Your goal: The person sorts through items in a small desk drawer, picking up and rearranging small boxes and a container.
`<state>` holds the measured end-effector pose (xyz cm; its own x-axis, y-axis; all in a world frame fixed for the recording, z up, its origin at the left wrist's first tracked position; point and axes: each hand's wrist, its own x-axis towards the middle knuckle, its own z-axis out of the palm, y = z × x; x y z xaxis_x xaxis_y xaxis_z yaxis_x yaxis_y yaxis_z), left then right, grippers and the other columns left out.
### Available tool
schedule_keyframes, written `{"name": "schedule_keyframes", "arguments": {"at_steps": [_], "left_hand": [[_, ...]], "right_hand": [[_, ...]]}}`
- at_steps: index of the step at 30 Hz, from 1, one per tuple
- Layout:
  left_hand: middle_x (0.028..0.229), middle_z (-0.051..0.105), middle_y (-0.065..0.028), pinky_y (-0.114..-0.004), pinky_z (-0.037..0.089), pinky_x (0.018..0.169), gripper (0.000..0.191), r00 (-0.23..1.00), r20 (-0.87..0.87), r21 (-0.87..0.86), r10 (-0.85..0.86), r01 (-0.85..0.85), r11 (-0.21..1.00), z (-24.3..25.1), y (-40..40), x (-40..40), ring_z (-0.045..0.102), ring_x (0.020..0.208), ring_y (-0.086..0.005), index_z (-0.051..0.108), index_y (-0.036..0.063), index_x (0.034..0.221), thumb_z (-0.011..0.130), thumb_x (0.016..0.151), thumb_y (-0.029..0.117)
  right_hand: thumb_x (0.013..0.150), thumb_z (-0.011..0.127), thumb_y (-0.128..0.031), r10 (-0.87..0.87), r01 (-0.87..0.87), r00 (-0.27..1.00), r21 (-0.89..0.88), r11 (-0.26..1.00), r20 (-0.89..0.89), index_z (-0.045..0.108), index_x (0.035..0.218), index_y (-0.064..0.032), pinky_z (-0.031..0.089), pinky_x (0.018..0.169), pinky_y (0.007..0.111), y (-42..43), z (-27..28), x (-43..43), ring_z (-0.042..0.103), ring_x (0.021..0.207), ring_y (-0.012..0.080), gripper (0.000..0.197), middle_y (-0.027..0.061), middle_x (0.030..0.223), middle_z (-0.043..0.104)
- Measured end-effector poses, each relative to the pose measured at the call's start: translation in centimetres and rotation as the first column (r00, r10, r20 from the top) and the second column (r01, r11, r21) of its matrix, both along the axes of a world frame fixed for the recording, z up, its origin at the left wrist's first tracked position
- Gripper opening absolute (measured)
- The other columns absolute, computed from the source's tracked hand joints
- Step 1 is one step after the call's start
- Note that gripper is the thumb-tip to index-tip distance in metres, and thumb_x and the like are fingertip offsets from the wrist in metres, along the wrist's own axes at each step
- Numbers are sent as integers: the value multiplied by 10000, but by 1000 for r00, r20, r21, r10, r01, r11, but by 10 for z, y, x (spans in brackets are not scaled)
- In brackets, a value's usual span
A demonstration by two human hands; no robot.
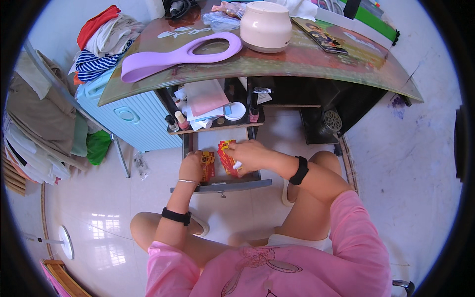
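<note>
An open drawer (216, 188) lies in front of me, pulled out from under a desk. Inside it, my right hand (249, 153) grips a fanned bunch of red-and-yellow packets (227, 160). A small white item (237, 165) shows between that hand's fingers. At the drawer's left side, my left hand (192, 167) is curled against a second group of red-and-yellow packets (209, 167). Its fingertips are hidden, so whether it holds them is unclear. Part of the drawer's pale bottom (211, 138) shows behind the packets.
Above the drawer, a shelf (222, 126) carries nail polish bottles (180, 120) and a round white container (234, 111). The glass desktop (259, 65) overhangs it, bearing a purple looped object (182, 55) and a cream-coloured pot (266, 28). A light-blue suitcase (143, 120) stands left.
</note>
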<state>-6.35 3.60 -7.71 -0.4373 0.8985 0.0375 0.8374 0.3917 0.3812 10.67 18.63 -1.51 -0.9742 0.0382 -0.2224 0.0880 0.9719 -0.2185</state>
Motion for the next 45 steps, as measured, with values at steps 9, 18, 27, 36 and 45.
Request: {"name": "schedule_keyframes", "arguments": {"at_steps": [9, 18, 27, 36, 45], "left_hand": [[885, 600, -208, -427, 493, 746, 268, 991, -107, 42, -75, 80, 996, -3, 0, 3, 589, 844, -368, 585, -2, 958, 661, 717, 88], [869, 641, -198, -392, 505, 736, 247, 979, 117, 163, -166, 146, 976, 28, 1, 16, 625, 814, -337, 652, 12, 960, 653, 735, 115], [736, 659, -155, -329, 505, 647, 240, 883, 425, 101, -197, 170, 980, 30, 3, 21, 657, 674, -252, 669, 13, 936, 654, 777, 192], [756, 674, -77, -242, 480, 560, 193, 532, 844, 12, -65, 102, 995, 17, 8, 20, 656, 671, -144, 647, -14, 957, 618, 853, 147], [836, 676, -92, -192, 451, 548, 137, 175, 978, -119, 115, 13, 993, 17, 10, 13, 678, 754, -162, 602, 11, 979, 597, 861, 81]], "right_hand": [[571, 807, -303, 18, -23, 999, 144, 989, 32, 353, 1354, -48, 521, 726, 384, -5, -26, -7, 633, 895, 305, 941, 168, 1100, 573], [541, 830, -349, -53, 52, 998, -30, 998, -40, 389, 1322, -80, 497, 771, 425, 0, -9, 1, 609, 962, 317, 936, 147, 1049, 598], [560, 813, -355, -66, 59, 994, -86, 995, -83, 415, 1308, -77, 489, 780, 425, 7, -9, 4, 578, 999, 327, 892, 125, 1147, 547], [573, 796, -306, -73, 46, 980, -143, 989, -186, 447, 1286, -93, 490, 777, 413, 3, 4, 6, 574, 989, 334, 822, 111, 1159, 537], [608, 781, -296, -78, -25, 950, -320, 947, -304, 488, 1236, -59, 472, 821, 411, 14, -7, 7, 570, 990, 355, 733, 160, 1175, 533]]}}
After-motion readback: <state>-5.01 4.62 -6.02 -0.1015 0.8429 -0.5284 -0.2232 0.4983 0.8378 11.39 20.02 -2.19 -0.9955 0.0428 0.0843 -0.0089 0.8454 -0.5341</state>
